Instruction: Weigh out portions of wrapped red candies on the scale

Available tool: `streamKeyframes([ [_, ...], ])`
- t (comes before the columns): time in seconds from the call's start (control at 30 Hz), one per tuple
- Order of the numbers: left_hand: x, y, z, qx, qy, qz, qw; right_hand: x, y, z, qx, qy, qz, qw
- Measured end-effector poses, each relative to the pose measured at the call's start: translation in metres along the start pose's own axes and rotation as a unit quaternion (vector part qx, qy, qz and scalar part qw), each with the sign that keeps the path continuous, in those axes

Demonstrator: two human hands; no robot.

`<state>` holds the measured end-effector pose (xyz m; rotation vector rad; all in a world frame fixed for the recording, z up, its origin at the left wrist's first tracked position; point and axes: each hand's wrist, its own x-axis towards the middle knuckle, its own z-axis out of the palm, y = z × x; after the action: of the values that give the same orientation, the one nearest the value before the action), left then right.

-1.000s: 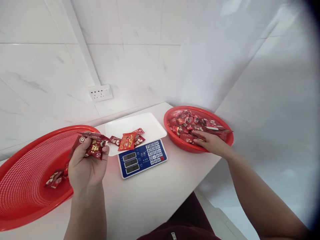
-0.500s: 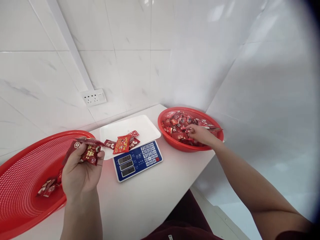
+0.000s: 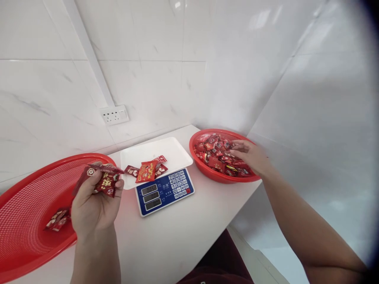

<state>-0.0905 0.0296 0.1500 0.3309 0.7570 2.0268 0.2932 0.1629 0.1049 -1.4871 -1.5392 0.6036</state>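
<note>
My left hand is closed around dark red snack packets, held above the near rim of the left red basket. My right hand is over the right red basket, fingers loosely apart and nothing visible in them. Beneath it lie many small red snack packets, one with a yellow mark. Between the baskets stands a blue and white digital scale. On its white tray rest several packets, a bright red-orange packet on top.
A few packets lie at the bottom of the left basket. The white table meets a tiled wall on two sides. A power socket sits on the wall behind the scale.
My right hand has lifted and shifted right across the basket, its fingers now spread. My left hand still holds its packets. The view has shifted slightly.
</note>
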Motion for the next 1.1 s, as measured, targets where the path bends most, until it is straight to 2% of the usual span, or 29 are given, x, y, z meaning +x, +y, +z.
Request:
streamKeyframes([
  [0.13,-0.002,0.002,0.000,-0.008,-0.001,-0.007,1.000,-0.008,-0.021,0.026,0.083,0.045,-0.046,0.995],
  [0.2,-0.003,0.003,0.000,-0.011,-0.008,-0.009,1.000,-0.015,-0.039,0.048,0.120,0.029,-0.060,0.991],
  [0.37,-0.005,0.005,-0.001,-0.005,-0.029,0.001,1.000,-0.033,-0.083,0.121,0.134,-0.135,-0.117,0.975],
  [0.47,-0.006,0.007,-0.001,-0.007,-0.028,0.004,1.000,-0.036,-0.102,0.163,0.165,-0.189,-0.144,0.957],
  [0.57,-0.005,0.007,-0.002,-0.014,-0.030,0.005,0.999,-0.036,-0.117,0.190,0.186,-0.242,-0.145,0.941],
  [0.63,-0.004,0.008,-0.004,-0.016,-0.034,0.007,0.999,-0.037,-0.122,0.198,0.188,-0.307,-0.135,0.923],
  [0.73,-0.003,0.008,-0.006,-0.012,-0.045,0.015,0.999,-0.042,-0.119,0.194,0.176,-0.376,-0.132,0.900],
  [0.83,-0.002,0.007,-0.006,-0.003,-0.053,0.016,0.998,-0.047,-0.109,0.180,0.183,-0.361,-0.146,0.903],
  [0.93,-0.001,0.005,-0.004,0.003,-0.046,0.006,0.999,-0.049,-0.098,0.169,0.195,-0.343,-0.131,0.909],
  [1.03,0.000,0.003,-0.001,0.003,-0.042,-0.007,0.999,-0.049,-0.091,0.167,0.174,-0.335,-0.109,0.920],
  [1.1,0.000,0.002,-0.001,0.004,-0.047,-0.013,0.999,-0.049,-0.089,0.168,0.143,-0.318,-0.120,0.930],
])
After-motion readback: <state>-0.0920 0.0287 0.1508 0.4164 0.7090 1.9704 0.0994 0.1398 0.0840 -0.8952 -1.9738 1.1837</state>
